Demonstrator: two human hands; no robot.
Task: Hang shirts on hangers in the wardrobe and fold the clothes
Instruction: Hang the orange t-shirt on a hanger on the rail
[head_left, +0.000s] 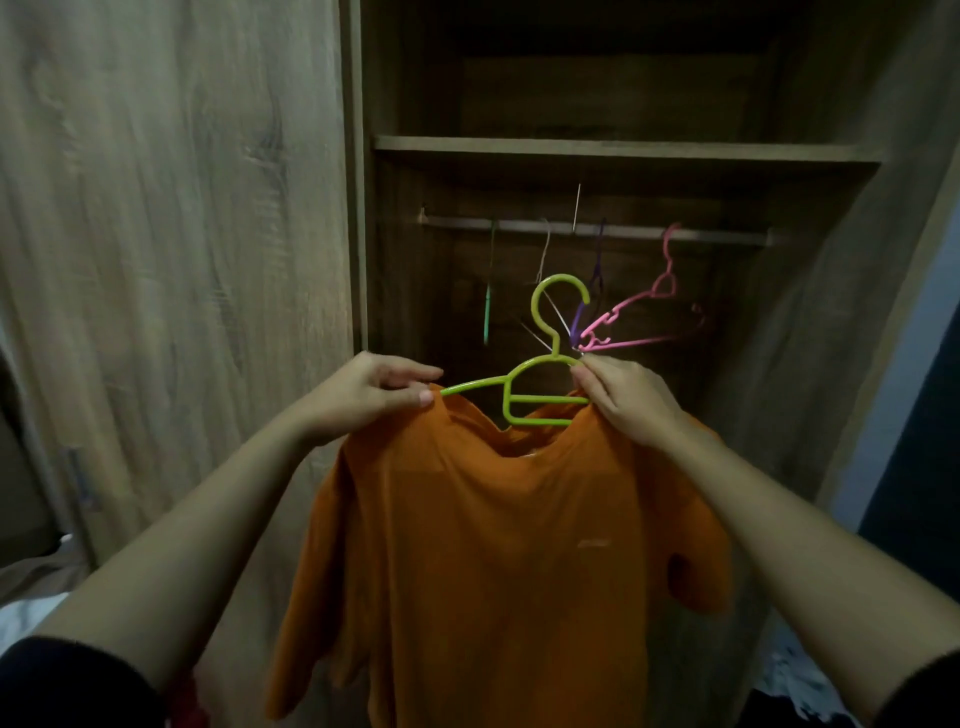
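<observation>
An orange T-shirt (498, 545) hangs on a lime-green plastic hanger (540, 384) that I hold up in front of the open wardrobe. My left hand (374, 400) pinches the shirt's left shoulder where it meets the hanger arm. My right hand (623, 400) grips the right shoulder of the shirt together with the hanger's right arm. The hanger's hook (558, 296) stands free, below the wardrobe rail (597, 228).
On the rail hang several bare hangers: a green one (488, 291), a purple one (597, 275) and a pink one (644, 306) swung sideways. A wooden shelf (623, 148) runs above the rail. The closed wardrobe door (171, 234) fills the left. Pale fabric lies at the lower left and right corners.
</observation>
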